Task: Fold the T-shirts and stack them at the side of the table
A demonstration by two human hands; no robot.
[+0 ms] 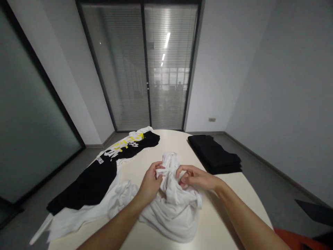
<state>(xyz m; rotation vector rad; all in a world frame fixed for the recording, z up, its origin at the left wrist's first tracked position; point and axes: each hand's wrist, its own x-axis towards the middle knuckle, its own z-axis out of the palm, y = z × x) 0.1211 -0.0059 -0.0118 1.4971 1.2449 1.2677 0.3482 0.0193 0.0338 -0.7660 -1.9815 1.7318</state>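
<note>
A bunched white garment (179, 215) lies on the table in front of me; its exact kind is hidden by the folds. On its left side, my left hand (153, 178) pinches a narrow fold of the cloth between thumb and fingers. Opposite, my right hand (192, 177) has its fingers curled into the fabric, with the fingertips partly hidden by cloth. Beyond my left arm, more white garments (85, 217) lie loosely, next to a black garment (85, 182) with white and yellow lettering.
Folded black clothes (214, 154) are stacked near the right edge of the rounded pale table (171, 139). A glass door with blinds (166, 104) stands past the far end. Something red (293, 239) shows at the lower right, beside the table.
</note>
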